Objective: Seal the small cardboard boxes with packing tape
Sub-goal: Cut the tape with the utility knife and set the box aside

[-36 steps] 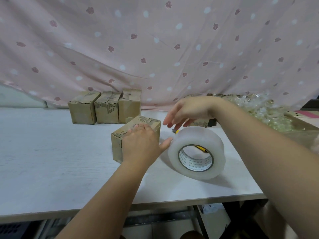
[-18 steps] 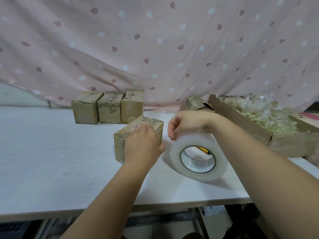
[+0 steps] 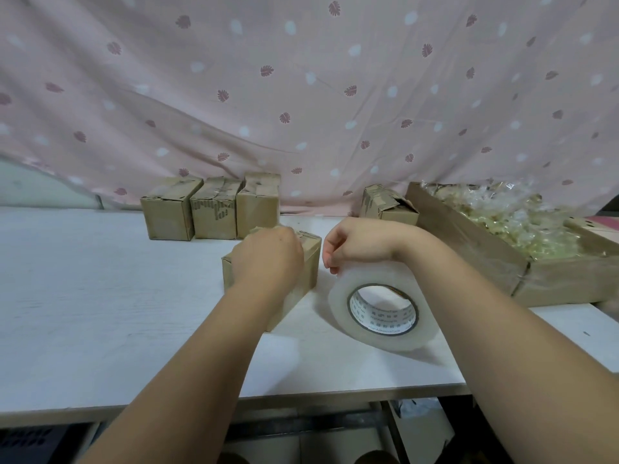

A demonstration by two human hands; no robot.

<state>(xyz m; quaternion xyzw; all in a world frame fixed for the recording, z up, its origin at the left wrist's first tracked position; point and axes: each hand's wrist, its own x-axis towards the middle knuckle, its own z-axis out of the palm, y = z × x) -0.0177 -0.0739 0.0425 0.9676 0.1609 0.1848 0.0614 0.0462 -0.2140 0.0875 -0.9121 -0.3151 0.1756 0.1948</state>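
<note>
With right hand point(image 3: 363, 242) fingers point(image 3: 332, 262) curled, pinching the upright tape roll point(image 3: 340, 296) just beside the small box point(image 3: 311, 262); steadying that box under the left hand point(image 3: 268, 259), grip blurred. Probably hunting the tape end; next, peeling it across the box top.
</note>
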